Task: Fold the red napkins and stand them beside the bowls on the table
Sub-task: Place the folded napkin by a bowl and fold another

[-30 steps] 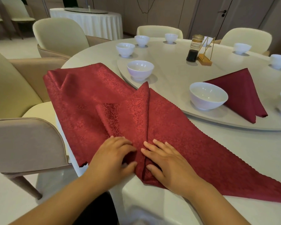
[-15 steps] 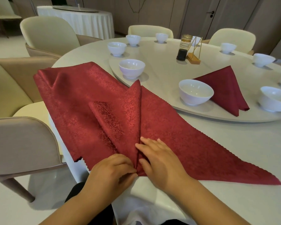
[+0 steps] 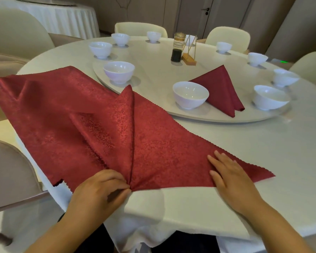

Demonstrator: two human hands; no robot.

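A large red napkin lies spread over the near edge of the round table, with a pleat folded up along its middle. My left hand pinches the gathered fold at the napkin's near tip. My right hand rests flat, fingers straight, on the napkin's right part near its corner. A second red napkin, folded to a triangle, stands beside a white bowl on the raised turntable.
Several more white bowls ring the turntable, the nearest at left and right. A soy sauce bottle and a gold card stand sit mid-table. Cream chairs surround the table; one chair back is close at left.
My right hand has slid from the central fold out to the right along the napkin. My left hand stays pinching the fold at the near tip. The view has shifted slightly.
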